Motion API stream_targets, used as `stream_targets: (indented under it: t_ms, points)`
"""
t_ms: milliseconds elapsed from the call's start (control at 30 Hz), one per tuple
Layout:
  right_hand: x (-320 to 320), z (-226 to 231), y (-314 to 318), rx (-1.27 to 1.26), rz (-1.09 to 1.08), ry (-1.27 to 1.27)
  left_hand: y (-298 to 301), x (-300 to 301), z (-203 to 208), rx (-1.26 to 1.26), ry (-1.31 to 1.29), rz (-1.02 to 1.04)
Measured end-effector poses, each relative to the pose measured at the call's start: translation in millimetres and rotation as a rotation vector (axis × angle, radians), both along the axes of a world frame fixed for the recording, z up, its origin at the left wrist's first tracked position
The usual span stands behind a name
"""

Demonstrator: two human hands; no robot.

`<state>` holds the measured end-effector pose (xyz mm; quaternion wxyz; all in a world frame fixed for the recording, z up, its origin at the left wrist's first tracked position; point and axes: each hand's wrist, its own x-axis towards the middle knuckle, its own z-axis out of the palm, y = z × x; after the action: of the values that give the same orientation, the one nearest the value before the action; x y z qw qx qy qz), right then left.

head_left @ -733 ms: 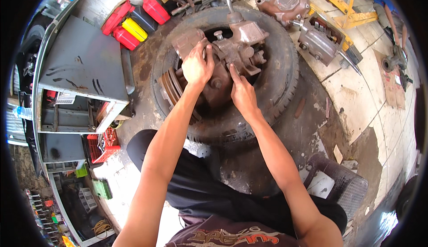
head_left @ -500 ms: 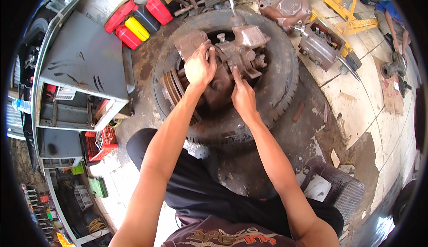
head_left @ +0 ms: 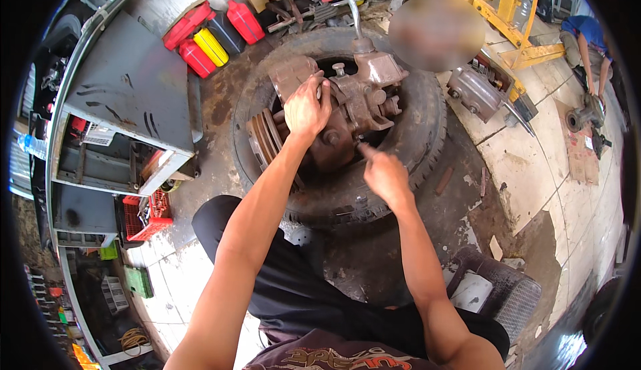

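A brown, greasy gearbox (head_left: 334,140) with a long metal lever (head_left: 350,0) rests in the middle of a large tyre (head_left: 417,130) lying on the floor. My left hand (head_left: 308,108) lies over the top of its casing, fingers stretched out along the metal. Beside the gearbox's near right side, my right hand (head_left: 389,178) has its index finger extended toward a small bolt-like part (head_left: 358,139); the other fingers are curled and slightly blurred. Whether that fingertip touches the part, I cannot tell. A grooved pulley-like drum (head_left: 262,140) sits left of my left hand.
A grey metal cabinet (head_left: 127,83) stands left, with a red crate (head_left: 148,215) below. Red and yellow containers (head_left: 212,48) lie behind. At right are another metal housing (head_left: 477,93), a yellow frame (head_left: 534,55) and a co-worker (head_left: 587,40) handling a metal part.
My right hand has drawn back from the gearbox's middle toward its lower right side. My left hand stays on the casing. The whole view has shifted slightly.
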<state>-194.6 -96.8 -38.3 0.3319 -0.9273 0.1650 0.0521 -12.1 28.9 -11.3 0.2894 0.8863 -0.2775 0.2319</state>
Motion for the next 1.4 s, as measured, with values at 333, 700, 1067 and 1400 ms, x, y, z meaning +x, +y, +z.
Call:
stream_targets:
  t_ms: [333,700,1067,1400]
  points:
    - [27.9,-46.9,29.6,0.064,-0.225,-0.445,-6.7,-2.8,0.5,0.019,0.019,0.003]
    - [51.4,-29.5,4.7,0.564,-0.497,-0.431,-8.0,-5.8,4.5,0.032,0.023,0.003]
    - [83.6,-24.3,19.2,0.147,-0.381,-0.391,-9.3,-3.0,0.5,0.033,-0.010,-0.001]
    - [89.1,-11.7,13.8,0.174,-0.434,-0.328,-9.2,-0.7,-2.5,0.069,-0.010,0.021]
